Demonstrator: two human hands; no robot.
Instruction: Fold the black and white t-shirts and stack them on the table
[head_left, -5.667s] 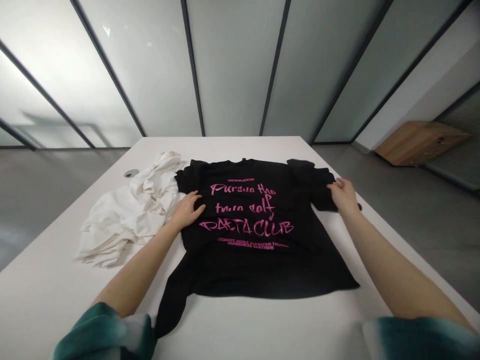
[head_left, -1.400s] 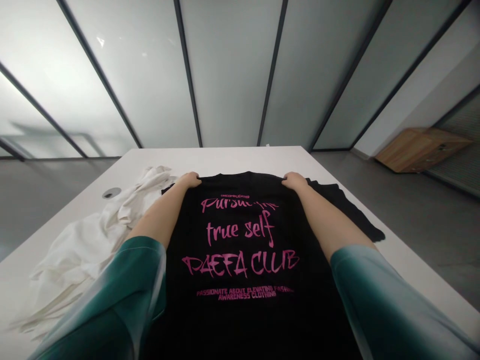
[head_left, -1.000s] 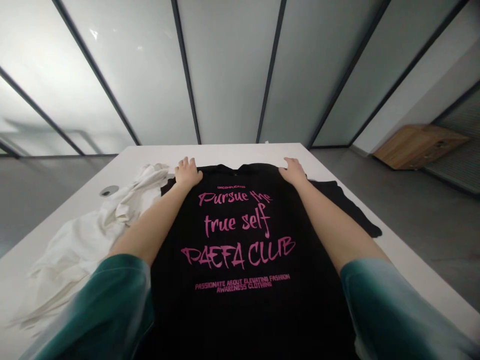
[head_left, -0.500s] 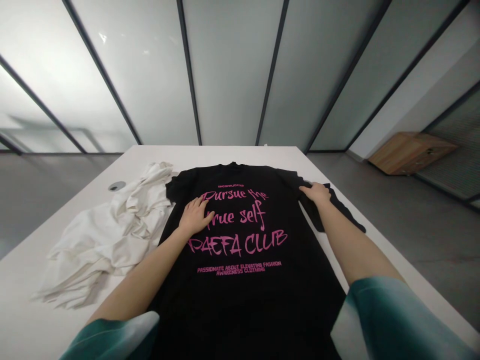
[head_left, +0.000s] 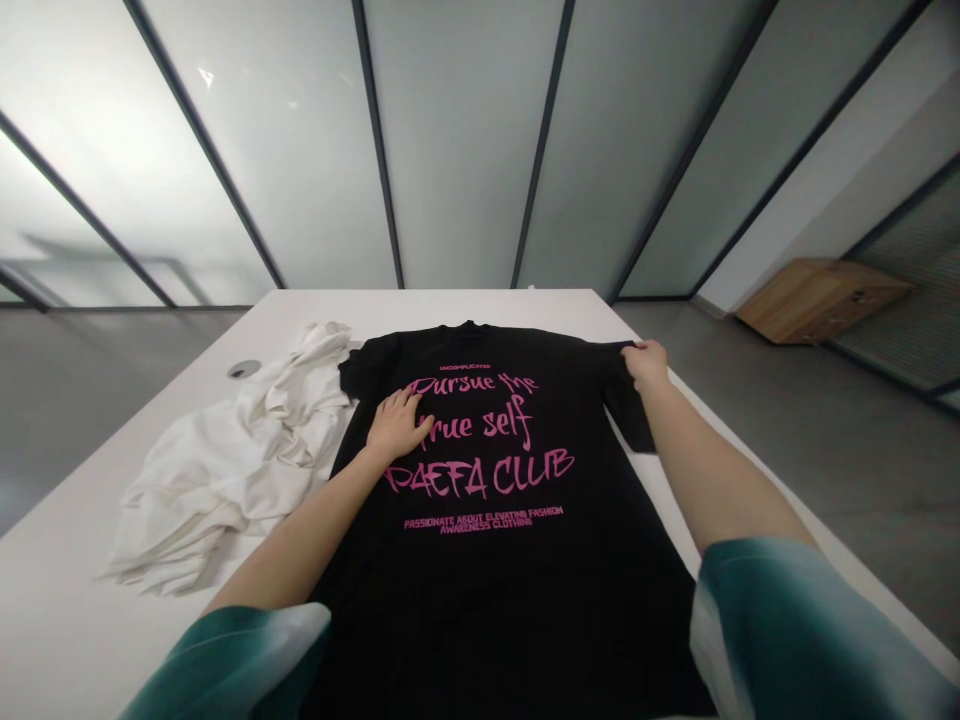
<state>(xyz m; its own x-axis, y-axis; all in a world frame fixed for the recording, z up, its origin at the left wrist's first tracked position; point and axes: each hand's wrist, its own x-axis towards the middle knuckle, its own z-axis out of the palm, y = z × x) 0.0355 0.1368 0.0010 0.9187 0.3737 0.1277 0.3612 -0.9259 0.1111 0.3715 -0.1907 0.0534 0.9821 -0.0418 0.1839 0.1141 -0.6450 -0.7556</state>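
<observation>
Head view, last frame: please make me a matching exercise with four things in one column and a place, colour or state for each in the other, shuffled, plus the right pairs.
Things:
1. Left hand
2. White cloth
3. Right hand
4. Wooden cabinet

Places, colours, states:
A. Gripping the end of a sleeve
B. Brown, beyond the table
C. Lying crumpled in a heap
D. Laid on the body of the black shirt

Right pairs: 1-D, 2-C, 3-A, 4-B.
</observation>
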